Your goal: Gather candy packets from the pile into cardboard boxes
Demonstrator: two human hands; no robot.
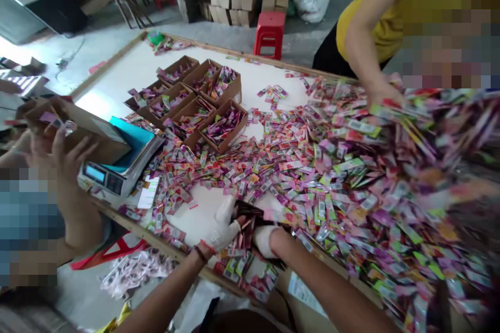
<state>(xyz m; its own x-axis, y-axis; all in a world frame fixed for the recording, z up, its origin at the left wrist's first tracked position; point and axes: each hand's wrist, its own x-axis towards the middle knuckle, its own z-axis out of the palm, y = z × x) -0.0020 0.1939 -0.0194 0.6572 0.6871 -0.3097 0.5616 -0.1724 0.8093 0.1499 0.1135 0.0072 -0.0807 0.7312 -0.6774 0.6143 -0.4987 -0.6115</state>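
Both my hands wear white gloves and meet at the near edge of the white table (128, 70). My left hand (225, 225) curls around a stack of small sachets (247, 221), and my right hand (264, 239) grips the same stack from the right side. A huge heap of pink, purple and green sachets (351, 177) covers the table to the right. More sachets lie in a box (250, 276) just below my hands.
Several open cardboard boxes (223, 126) with sachets stand at the back left. A digital scale (117, 174) with a teal top sits at left, where a person's hand (64, 158) holds a box. A person in yellow (375, 10) reaches into the heap. A red stool (269, 31) stands behind.
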